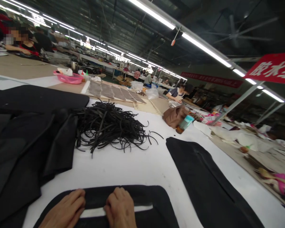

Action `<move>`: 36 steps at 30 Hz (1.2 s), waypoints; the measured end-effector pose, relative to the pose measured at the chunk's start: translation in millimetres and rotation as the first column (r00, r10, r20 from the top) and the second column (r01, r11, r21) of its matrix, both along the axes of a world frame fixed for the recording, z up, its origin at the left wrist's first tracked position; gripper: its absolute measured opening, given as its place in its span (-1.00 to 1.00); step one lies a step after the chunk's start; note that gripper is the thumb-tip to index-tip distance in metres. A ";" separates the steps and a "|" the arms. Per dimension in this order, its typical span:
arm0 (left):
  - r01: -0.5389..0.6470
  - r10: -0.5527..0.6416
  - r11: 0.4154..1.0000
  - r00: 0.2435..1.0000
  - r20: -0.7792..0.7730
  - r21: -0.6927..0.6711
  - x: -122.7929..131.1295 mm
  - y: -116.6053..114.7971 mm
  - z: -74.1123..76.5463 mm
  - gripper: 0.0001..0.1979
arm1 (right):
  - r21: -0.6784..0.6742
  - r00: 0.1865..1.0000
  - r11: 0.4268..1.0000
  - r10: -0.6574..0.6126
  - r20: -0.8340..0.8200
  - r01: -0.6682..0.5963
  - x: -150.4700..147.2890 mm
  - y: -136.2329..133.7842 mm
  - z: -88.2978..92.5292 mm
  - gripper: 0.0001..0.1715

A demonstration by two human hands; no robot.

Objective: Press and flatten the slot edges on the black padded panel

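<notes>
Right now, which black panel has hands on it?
The near, central panel, under the left hand and right hand; only it shows a white band.

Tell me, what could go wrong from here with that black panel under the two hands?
The left hand and right hand are on the black panel, by its white band; uneven pressure might crease it there. Loose black strips share the white tabletop, so a stray one could perhaps get caught under the panel. The teal-capped bottle is near another black panel at right; if knocked, it might land there.
</notes>
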State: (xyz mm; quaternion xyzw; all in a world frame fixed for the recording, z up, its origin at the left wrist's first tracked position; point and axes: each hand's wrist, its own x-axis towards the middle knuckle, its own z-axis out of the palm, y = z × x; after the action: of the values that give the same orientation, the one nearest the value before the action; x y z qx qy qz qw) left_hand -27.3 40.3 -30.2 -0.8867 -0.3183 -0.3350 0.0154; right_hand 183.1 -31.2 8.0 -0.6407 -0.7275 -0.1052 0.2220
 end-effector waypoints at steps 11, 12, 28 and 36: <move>-0.009 -0.052 0.835 0.994 -0.095 -0.550 15.2 -14.2 69.4 -0.86 | -0.301 0.984 0.943 0.098 -0.151 -0.140 9.7 0.8 31.0 -0.80; -0.011 -0.054 0.833 0.993 -0.101 -0.553 15.3 -14.9 69.4 -0.86 | -0.305 0.984 0.942 0.095 -0.152 -0.139 9.8 0.2 31.2 -0.79; -0.100 0.018 0.798 0.990 -0.142 -0.595 21.6 -16.5 66.9 -0.88 | -0.391 1.000 0.920 -0.016 -0.002 0.014 0.9 5.1 34.9 -0.84; -0.170 0.092 0.739 0.984 -0.153 -0.652 27.0 -16.1 68.4 -0.88 | -0.466 0.997 0.883 -0.072 -0.033 0.048 -0.9 9.2 39.5 -0.82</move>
State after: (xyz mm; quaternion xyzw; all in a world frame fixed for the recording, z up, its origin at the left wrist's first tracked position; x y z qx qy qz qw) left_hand -0.3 24.2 38.3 -0.8269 -0.4765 -0.1489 -0.2589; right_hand 182.3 -21.9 47.5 -0.6999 -0.7054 0.0813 0.0767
